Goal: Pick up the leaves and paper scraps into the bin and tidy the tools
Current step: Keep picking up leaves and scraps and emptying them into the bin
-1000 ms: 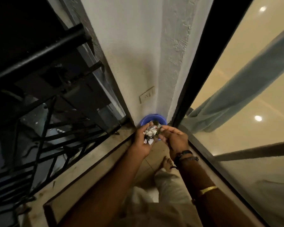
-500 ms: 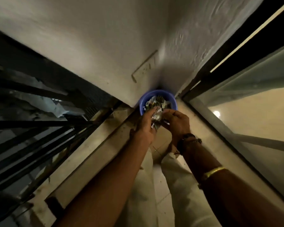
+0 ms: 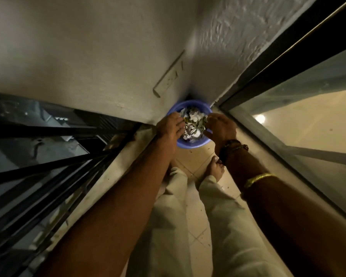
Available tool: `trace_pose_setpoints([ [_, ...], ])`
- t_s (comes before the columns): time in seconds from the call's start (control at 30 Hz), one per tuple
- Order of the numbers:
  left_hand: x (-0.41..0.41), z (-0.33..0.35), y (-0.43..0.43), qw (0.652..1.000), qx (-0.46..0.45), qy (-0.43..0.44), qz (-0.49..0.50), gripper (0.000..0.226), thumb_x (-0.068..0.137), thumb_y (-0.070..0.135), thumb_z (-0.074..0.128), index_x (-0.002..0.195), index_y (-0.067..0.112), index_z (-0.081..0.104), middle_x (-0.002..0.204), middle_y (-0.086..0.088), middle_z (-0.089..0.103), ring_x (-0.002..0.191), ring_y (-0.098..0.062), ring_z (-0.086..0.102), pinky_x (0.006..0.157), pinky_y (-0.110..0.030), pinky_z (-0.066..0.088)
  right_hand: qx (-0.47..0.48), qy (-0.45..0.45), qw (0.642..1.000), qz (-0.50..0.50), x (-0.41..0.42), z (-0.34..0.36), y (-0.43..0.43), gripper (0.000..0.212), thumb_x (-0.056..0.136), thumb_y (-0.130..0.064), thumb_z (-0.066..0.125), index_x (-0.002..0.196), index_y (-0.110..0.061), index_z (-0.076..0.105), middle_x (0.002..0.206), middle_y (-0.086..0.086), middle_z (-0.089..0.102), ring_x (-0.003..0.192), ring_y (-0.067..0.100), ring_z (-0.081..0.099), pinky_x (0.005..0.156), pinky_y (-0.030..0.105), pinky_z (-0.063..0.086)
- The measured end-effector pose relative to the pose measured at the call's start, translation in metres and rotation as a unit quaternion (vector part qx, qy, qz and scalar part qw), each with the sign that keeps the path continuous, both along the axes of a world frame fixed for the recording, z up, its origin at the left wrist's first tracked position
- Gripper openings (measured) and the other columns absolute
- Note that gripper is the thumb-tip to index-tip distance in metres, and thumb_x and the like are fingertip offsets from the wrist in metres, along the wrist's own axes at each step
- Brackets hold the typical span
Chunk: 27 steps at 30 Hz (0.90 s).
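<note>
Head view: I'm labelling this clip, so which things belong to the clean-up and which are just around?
Job: blue bin; paper scraps and leaves inside it; left hand and right hand over it.
Just around: wall switch plate; black railing; glass door.

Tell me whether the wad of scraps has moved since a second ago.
Yes. The scraps dropped from between the left hand and right hand down into the blue bin.

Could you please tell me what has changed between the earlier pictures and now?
The left hand and right hand, which together held a clump of leaves and paper scraps, have moved apart over the blue bin and released their grip; the clump now lies in the bin. The bin stays in the corner.
</note>
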<state>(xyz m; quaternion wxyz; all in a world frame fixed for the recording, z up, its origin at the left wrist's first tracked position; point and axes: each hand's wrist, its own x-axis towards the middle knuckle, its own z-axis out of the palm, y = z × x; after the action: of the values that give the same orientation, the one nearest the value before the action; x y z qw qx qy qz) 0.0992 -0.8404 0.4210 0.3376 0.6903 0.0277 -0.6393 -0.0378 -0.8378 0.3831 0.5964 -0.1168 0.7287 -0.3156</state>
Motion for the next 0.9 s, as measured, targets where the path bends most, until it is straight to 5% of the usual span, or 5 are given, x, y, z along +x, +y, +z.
trace_pose_setpoints([
  [0.07,-0.001,0.030,0.000,0.999,0.001,-0.046,-0.019,0.024,0.102,0.015,0.048,0.111,-0.003,0.062,0.102,-0.014,0.068,0.096,-0.023,0.067,0.084,-0.028,0.055,-0.009,-0.016,1.000,-0.025,0.001,0.031,0.002,0.015,0.095,-0.005,0.060,0.107,-0.004,0.069,0.080,0.010,0.064,0.066,0.019,0.060,0.059,0.030,0.053],
  [0.17,-0.012,0.087,0.005,0.995,-0.011,-0.063,-0.070,0.026,0.098,0.007,0.052,0.072,0.008,0.054,0.051,-0.002,0.055,0.045,-0.012,0.054,0.043,-0.019,0.045,-0.035,-0.035,0.998,-0.034,-0.003,0.088,0.011,0.012,0.096,-0.002,0.059,0.102,-0.004,0.068,0.077,0.011,0.063,0.064,0.018,0.061,0.060,0.033,0.056],
  [0.33,-0.029,0.175,0.034,0.975,-0.050,-0.076,-0.201,0.025,0.097,0.005,0.055,0.073,0.007,0.057,0.064,-0.009,0.049,0.042,-0.015,0.046,0.039,-0.020,0.041,-0.074,-0.053,0.995,-0.040,-0.016,0.185,0.031,0.016,0.093,0.000,0.060,0.087,-0.012,0.068,0.080,0.015,0.065,0.067,0.025,0.060,0.058,0.032,0.051],
  [0.57,-0.040,0.256,0.045,0.930,-0.156,-0.076,-0.323,0.012,0.096,0.008,0.055,0.086,0.008,0.062,0.065,-0.005,0.055,0.052,-0.015,0.047,0.043,-0.021,0.042,-0.143,-0.078,0.978,-0.129,-0.026,0.270,0.064,0.015,0.094,0.007,0.053,0.105,-0.001,0.061,0.074,0.012,0.058,0.048,0.014,0.053,0.046,0.025,0.043],
  [0.9,-0.061,0.289,0.058,0.823,-0.238,-0.011,-0.516,0.014,0.096,0.012,0.058,0.084,0.009,0.065,0.063,-0.004,0.058,0.051,-0.014,0.053,0.046,-0.022,0.048,-0.172,-0.001,0.915,-0.365,-0.011,0.318,0.162,0.018,0.097,-0.004,0.057,0.112,-0.007,0.066,0.095,0.011,0.069,0.078,0.020,0.063,0.070,0.035,0.055],
])
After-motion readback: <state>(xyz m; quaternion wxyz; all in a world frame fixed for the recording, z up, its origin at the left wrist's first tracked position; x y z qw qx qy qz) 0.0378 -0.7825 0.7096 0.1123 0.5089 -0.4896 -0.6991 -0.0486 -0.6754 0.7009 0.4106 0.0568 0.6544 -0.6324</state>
